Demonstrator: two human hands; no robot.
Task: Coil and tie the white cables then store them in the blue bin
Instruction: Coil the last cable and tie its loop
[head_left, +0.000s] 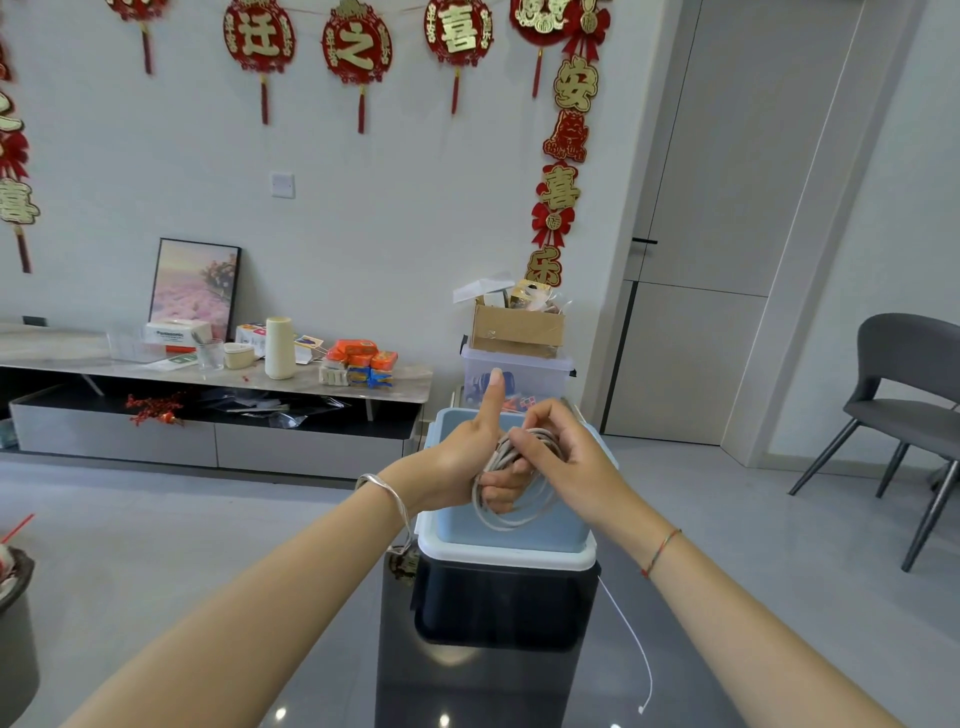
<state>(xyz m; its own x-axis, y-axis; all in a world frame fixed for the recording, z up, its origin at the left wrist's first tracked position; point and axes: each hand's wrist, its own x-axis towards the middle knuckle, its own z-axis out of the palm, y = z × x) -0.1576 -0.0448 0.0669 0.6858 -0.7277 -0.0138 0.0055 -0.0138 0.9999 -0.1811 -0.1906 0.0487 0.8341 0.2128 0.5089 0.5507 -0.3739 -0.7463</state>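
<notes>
White cable (503, 453) is up in the air, coiled into several loops, right over the open top of the blue bin (519, 540) – not inside it, the lowest loops hang just above the rim. Left hand (465, 460) has its fingers curled thru the coil, clamping the bundle against the palm, thumb sticking straight up. Right hand (569, 457) is at the top of the coil, fingers bent and pinching the cable where the strands bunch together; the 2 hands touch at the bundle. Silver bracelet (387, 491) on the left wrist, red string bracelet (660, 553) on the right.

Bin itself: pale blue inside, white rim, dark lower half, standing on a dark glossy surface (467, 691). A 2nd thin white cable (631, 639) trails down the surface just right of the bin, loose, its end near the bottom edge of view.

Further out – low cabinet (218, 376) along the back wall w/ boxes, a cup and packets on top, framed picture (195, 286) leaning behind. Cardboard box (517, 330) sits on a clear plastic box (540, 371) behind the bin. Red decorations (356, 49) on the wall, grey chair (904, 395) far right.
</notes>
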